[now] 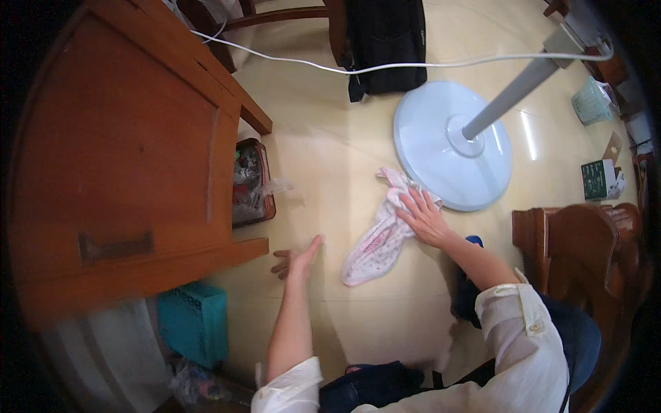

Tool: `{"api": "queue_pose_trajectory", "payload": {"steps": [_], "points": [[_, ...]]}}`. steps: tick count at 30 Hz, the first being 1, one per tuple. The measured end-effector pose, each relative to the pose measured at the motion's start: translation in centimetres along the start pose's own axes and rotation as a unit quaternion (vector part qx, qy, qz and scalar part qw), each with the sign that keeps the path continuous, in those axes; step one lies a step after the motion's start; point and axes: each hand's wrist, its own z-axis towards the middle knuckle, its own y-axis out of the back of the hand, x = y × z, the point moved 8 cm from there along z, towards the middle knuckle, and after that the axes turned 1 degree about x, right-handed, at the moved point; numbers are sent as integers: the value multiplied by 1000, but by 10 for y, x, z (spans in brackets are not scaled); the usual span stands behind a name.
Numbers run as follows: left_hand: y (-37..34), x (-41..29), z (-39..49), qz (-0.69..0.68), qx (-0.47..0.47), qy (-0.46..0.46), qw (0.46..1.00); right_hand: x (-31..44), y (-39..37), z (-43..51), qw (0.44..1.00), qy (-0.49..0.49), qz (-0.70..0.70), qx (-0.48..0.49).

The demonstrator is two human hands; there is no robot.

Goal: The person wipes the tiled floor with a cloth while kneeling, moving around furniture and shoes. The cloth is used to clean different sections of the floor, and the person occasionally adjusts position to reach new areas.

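Observation:
A white cloth with pink patterning [374,248] lies crumpled on the pale tiled floor [320,139]. My right hand [424,219] presses flat on its upper part, fingers spread, near the rim of a round light-blue stand base [436,124]. One edge of the cloth meets that rim. My left hand [297,260] hangs apart from the cloth, holding nothing, with thumb and fingers spread. It is nearest to the leg of a brown wooden cabinet [119,134].
A grey pole [511,98] rises from the base, and a white cable [289,59] crosses above. Beneath the cabinet sits a bin of plastic wrappers [250,180]. Around stand a black bag [390,46], teal box [193,325], green box [598,179], light-blue basket [591,103] and carved wooden furniture [573,248].

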Motion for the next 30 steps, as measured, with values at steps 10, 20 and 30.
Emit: {"api": "queue_pose_trajectory", "payload": {"steps": [10,20,30], "points": [[-19,0,13,50,42,55,996,-66,-15,229,925,-331,166,-87],[-19,-12,17,40,87,63,993,49,6,294,967,169,190,-9],[-17,-7,20,52,108,105,987,104,-60,-49,651,711,183,192]]}}
